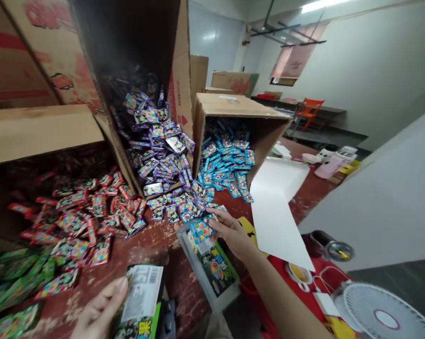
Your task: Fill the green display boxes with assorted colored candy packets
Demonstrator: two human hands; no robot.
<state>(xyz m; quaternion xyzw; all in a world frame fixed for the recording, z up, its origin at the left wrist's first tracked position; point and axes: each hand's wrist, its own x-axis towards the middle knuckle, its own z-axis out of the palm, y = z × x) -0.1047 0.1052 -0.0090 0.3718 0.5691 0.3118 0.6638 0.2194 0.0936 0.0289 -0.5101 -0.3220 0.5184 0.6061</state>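
Observation:
My left hand (102, 306) pinches a black and green printed pouch (141, 292) with a white label, at the near edge of the table. My right hand (233, 233) is over the far end of a clear plastic tray (212, 299), its curled fingers closed on a small blue candy packet (202, 230). In the tray lies another black and green pouch (217, 268). Purple candy packets (177, 205) lie just beyond the tray. Loose blue packets (222, 162) spill from a carton behind my right hand.
Red packets (78, 212) spill from a carton (39, 134) at left, with green packets (18, 278) in front. A tall carton (182, 70) holds the purple ones; a smaller carton (233, 106) holds blue. At right are white card (279, 221), a cup (299, 275) and a fan (385, 313).

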